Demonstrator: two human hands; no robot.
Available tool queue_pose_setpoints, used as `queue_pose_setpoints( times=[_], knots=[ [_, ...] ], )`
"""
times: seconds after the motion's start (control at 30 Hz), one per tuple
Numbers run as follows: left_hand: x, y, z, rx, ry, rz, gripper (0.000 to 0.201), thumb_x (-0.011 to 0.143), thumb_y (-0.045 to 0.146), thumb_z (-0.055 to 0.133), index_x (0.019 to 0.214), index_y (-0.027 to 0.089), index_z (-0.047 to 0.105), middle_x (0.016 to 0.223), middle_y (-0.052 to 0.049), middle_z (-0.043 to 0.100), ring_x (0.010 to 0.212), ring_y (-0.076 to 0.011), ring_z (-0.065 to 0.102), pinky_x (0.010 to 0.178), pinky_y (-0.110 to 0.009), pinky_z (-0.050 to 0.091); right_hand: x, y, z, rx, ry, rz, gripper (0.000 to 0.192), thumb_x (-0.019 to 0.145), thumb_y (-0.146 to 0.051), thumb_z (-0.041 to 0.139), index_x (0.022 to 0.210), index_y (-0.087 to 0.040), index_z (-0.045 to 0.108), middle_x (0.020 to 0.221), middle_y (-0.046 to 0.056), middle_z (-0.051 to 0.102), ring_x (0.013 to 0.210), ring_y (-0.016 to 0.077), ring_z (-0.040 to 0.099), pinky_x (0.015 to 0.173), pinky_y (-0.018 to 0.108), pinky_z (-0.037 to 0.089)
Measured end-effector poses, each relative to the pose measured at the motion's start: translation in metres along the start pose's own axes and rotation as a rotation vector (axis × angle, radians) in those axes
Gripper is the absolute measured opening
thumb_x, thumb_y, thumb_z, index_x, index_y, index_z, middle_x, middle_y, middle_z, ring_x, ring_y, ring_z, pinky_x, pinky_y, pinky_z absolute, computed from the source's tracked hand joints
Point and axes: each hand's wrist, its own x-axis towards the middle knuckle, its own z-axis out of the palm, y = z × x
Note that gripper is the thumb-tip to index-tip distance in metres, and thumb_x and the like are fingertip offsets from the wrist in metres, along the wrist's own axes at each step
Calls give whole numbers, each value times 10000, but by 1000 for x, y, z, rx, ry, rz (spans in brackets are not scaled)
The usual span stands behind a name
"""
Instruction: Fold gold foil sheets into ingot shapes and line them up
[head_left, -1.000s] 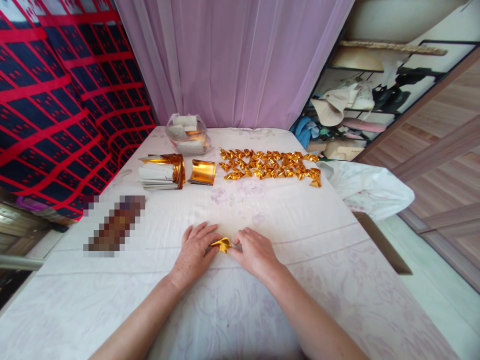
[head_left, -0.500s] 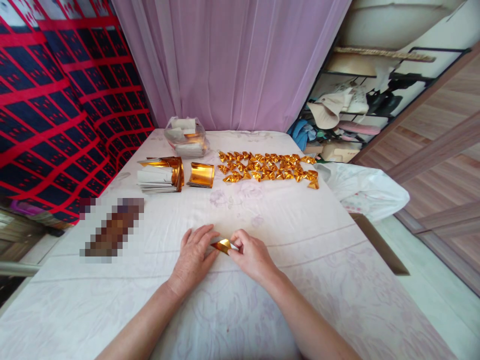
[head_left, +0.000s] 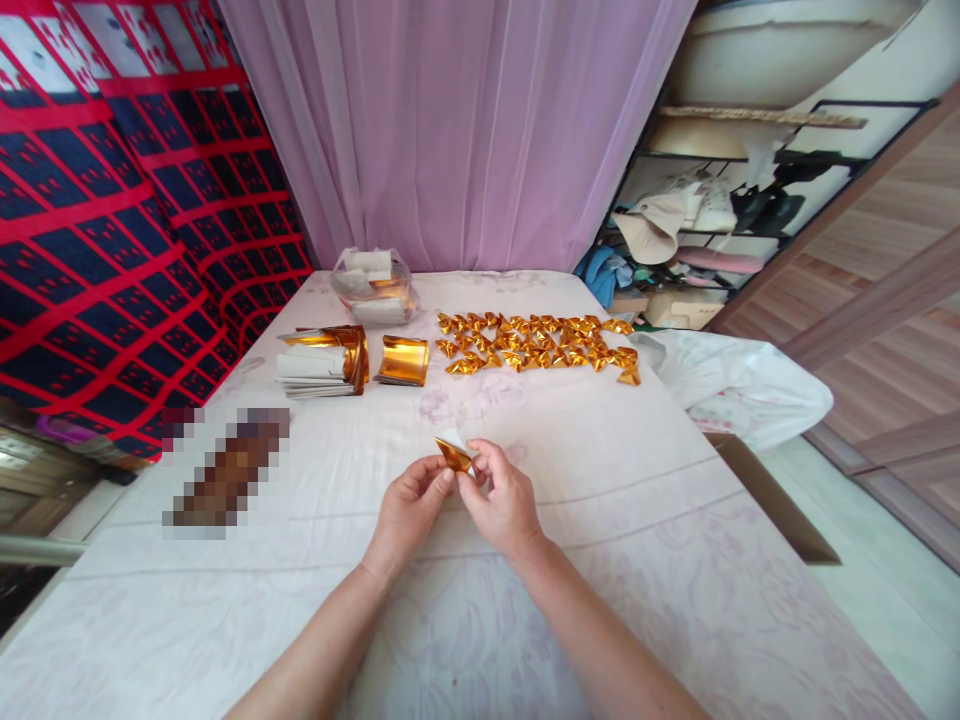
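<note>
A small folded piece of gold foil paper [head_left: 454, 451], white on its back, is pinched between the fingertips of my left hand [head_left: 409, 507] and my right hand [head_left: 501, 498], lifted a little above the pale flowered cloth [head_left: 480, 620]. Farther back lie several finished gold folded pieces [head_left: 536, 341] in rows. Left of them sit a curled gold sheet [head_left: 404, 360] and a stack of gold-and-white sheets [head_left: 322, 360].
A clear plastic bag of paper [head_left: 373, 285] stands at the back by the purple curtain [head_left: 450, 130]. A white bag [head_left: 739, 385] lies at the right edge, beside cluttered shelves [head_left: 705, 230]. A red and blue cloth [head_left: 112, 220] hangs left.
Both hands have lifted the gold paper off the cloth and brought it up, fingertips pinching it; before, they pressed it flat on the surface.
</note>
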Motion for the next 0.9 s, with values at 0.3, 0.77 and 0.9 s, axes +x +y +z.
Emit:
queue_pose_setpoints(
  times=[0.3,0.77,0.9],
  knots=[
    [-2,4,3,-209,38,-102,410,681,507,731,852,189,538,606,73,565,436,-47,448,399,-146,328,-6,0,-3,192,-120,41,398,824,-243,549,1213,-181,493,717,-38,637,559,99,585,546,193,464],
    [-4,-11,-14,546,103,283,290,882,358,509,1144,257,582,983,-19,616,653,-115,589,638,-260,497,-14,10,0,-122,-180,106,451,791,-201,514,1241,-166,521,710,-32,650,565,120,602,614,233,467],
    [-7,-10,-16,701,-31,316,381,956,333,411,1315,298,535,946,-19,635,754,-136,635,700,-254,505,-16,7,0,-165,-219,95,444,803,-209,518,1245,-172,522,704,-32,662,576,132,615,622,242,475]
  ],
)
